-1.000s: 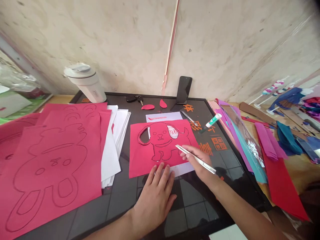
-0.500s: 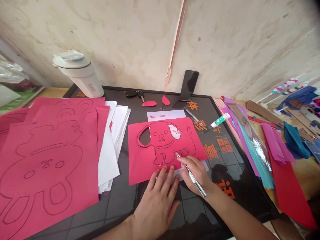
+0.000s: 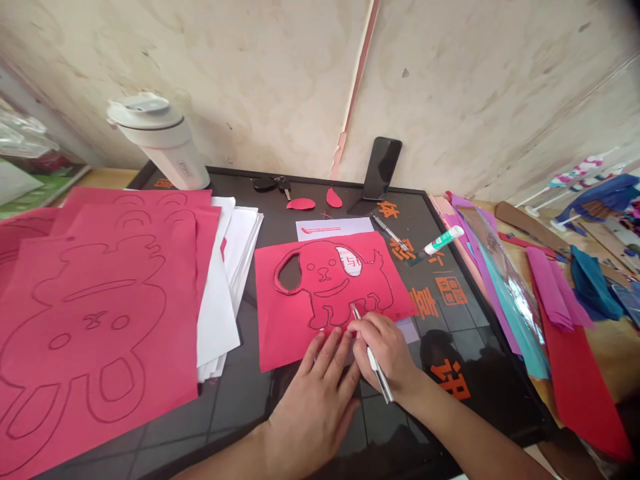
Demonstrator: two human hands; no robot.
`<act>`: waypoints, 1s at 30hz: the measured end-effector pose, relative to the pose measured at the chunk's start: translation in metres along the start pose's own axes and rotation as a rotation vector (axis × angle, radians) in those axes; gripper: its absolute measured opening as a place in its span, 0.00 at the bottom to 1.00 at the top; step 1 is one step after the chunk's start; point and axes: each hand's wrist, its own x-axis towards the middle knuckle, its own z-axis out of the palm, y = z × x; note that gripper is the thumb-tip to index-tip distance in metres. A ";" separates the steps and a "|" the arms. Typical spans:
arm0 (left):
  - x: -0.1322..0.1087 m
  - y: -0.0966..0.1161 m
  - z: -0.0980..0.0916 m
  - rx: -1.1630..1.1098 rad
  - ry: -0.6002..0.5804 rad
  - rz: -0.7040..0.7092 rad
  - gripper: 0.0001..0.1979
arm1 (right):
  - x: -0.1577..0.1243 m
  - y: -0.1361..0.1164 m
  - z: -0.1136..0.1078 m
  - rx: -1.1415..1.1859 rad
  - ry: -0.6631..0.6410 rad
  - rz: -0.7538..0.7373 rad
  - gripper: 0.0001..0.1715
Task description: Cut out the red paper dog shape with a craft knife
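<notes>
Red dog-outline paper (image 3: 333, 283) lies on the dark worktop (image 3: 240, 420), partly over a pale sheet (image 3: 320, 229); the left hand (image 3: 313, 403) rests on the paper's near edge, fingers slightly spread, while the grip of the right hand (image 3: 390, 350) pinches a slim knife-like tool (image 3: 373, 363), tip down by the drawn legs. Too light a left-hand press could let the paper twist under the tip, and a slip toward those nearby fingers could nick them.
</notes>
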 end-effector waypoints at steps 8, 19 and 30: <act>-0.006 0.003 0.007 -0.062 0.002 -0.045 0.25 | 0.002 -0.001 0.002 -0.032 0.049 -0.032 0.10; -0.005 0.002 0.007 -0.020 -0.043 -0.027 0.28 | 0.000 -0.001 0.001 -0.013 0.080 -0.013 0.09; -0.005 0.005 0.003 -0.042 -0.026 -0.034 0.21 | 0.003 0.002 -0.004 0.020 0.067 -0.026 0.09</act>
